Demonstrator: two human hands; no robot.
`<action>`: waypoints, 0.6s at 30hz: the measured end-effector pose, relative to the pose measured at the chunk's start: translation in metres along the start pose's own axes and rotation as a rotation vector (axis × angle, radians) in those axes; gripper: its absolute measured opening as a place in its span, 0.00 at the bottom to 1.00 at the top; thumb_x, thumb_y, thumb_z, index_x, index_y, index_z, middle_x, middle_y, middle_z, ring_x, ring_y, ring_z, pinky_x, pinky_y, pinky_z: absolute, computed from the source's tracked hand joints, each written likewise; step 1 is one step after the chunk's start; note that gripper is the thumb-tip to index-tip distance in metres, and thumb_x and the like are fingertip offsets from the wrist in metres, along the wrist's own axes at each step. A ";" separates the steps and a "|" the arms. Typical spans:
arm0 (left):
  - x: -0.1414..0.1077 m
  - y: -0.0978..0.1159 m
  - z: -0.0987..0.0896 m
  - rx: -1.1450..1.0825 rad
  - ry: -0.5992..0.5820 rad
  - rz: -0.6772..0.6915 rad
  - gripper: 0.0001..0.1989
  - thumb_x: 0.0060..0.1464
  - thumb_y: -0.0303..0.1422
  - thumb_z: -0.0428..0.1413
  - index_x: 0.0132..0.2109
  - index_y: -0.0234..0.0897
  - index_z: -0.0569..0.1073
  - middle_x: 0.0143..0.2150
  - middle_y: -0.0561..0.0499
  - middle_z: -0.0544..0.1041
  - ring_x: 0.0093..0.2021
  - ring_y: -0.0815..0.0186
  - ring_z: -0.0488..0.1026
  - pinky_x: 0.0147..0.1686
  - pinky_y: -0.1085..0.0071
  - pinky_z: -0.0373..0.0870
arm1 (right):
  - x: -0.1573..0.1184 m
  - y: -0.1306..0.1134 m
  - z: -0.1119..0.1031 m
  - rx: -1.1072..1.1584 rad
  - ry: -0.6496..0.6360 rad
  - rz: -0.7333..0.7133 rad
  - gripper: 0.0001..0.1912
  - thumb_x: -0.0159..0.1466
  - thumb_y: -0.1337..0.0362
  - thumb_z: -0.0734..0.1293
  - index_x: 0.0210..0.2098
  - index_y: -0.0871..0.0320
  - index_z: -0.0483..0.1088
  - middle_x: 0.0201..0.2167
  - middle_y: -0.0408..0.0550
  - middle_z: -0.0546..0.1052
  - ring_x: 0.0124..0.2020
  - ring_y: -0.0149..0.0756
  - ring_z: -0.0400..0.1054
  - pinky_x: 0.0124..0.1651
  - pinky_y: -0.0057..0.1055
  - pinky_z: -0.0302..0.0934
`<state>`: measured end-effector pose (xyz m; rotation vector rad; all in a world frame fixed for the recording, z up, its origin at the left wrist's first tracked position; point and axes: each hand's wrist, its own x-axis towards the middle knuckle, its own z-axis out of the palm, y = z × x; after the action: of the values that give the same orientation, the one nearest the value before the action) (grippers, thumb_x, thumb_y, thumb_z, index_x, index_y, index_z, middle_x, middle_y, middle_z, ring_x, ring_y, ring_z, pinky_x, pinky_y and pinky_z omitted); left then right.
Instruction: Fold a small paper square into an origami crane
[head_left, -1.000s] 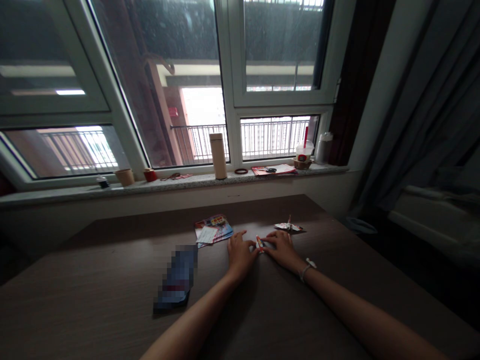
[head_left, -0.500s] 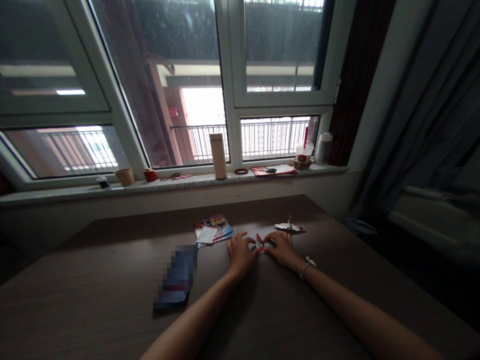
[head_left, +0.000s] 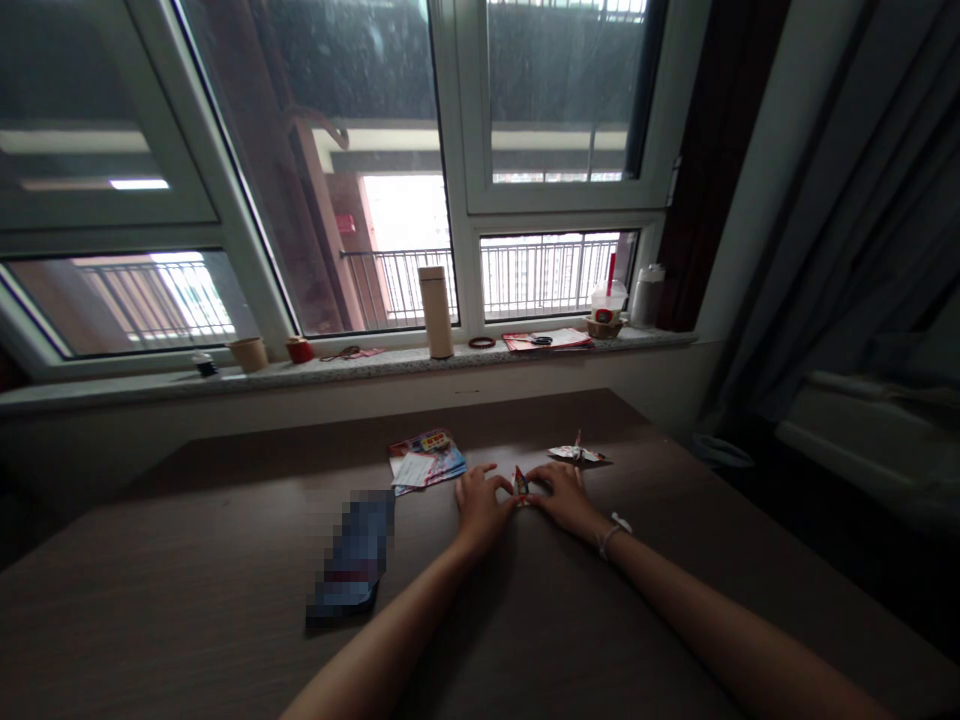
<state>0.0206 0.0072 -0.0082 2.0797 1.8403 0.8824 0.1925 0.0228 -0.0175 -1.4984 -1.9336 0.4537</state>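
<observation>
A small folded piece of patterned paper (head_left: 521,484) with a pointed red tip stands on the brown table (head_left: 247,530), between my two hands. My left hand (head_left: 481,505) pinches its left side between thumb and forefinger. From the right, my right hand (head_left: 564,495) grips the other side the same way, a bracelet on its wrist. Beyond my right hand lies a folded paper crane (head_left: 578,453) with spread wings. Printed sheets (head_left: 431,460) with a white slip on top lie just beyond my left hand.
A blurred-out dark blue object (head_left: 352,560) lies left of my left forearm. Along the windowsill (head_left: 360,367) stand a tan bottle (head_left: 436,312), a paper cup (head_left: 249,354), a drink cup with a red straw (head_left: 607,305) and a grey bottle (head_left: 646,297); scissors rest on red papers (head_left: 551,341).
The folded paper's tip has shifted very slightly between my fingers. Both hands keep nearly the same place and grip.
</observation>
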 end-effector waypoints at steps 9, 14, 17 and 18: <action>0.000 -0.003 -0.006 -0.036 -0.040 0.061 0.05 0.47 0.33 0.65 0.35 0.47 0.81 0.59 0.51 0.70 0.61 0.54 0.60 0.62 0.53 0.52 | -0.001 0.003 0.002 0.036 0.041 -0.040 0.08 0.57 0.60 0.70 0.36 0.51 0.77 0.45 0.46 0.77 0.53 0.48 0.62 0.56 0.42 0.49; 0.001 -0.006 -0.009 -0.039 -0.053 0.104 0.05 0.47 0.32 0.65 0.34 0.47 0.82 0.58 0.52 0.71 0.60 0.54 0.61 0.61 0.54 0.53 | -0.003 0.000 0.000 0.081 0.051 -0.093 0.06 0.58 0.64 0.68 0.35 0.51 0.77 0.44 0.44 0.78 0.53 0.46 0.62 0.58 0.45 0.47; 0.001 -0.007 -0.009 -0.042 -0.057 0.133 0.05 0.47 0.31 0.65 0.34 0.47 0.82 0.58 0.51 0.71 0.60 0.54 0.61 0.61 0.53 0.54 | -0.003 -0.001 -0.003 0.089 0.026 -0.154 0.08 0.59 0.68 0.66 0.33 0.51 0.77 0.43 0.44 0.79 0.54 0.44 0.64 0.63 0.49 0.41; 0.001 -0.008 -0.010 -0.040 -0.055 0.142 0.05 0.48 0.30 0.65 0.34 0.47 0.82 0.58 0.51 0.71 0.60 0.54 0.61 0.61 0.53 0.54 | -0.003 -0.001 -0.005 0.079 0.016 -0.170 0.09 0.59 0.69 0.65 0.33 0.51 0.77 0.43 0.44 0.79 0.55 0.43 0.64 0.64 0.50 0.38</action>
<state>0.0089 0.0074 -0.0044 2.2088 1.6515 0.8783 0.1952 0.0186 -0.0140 -1.2716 -1.9873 0.4359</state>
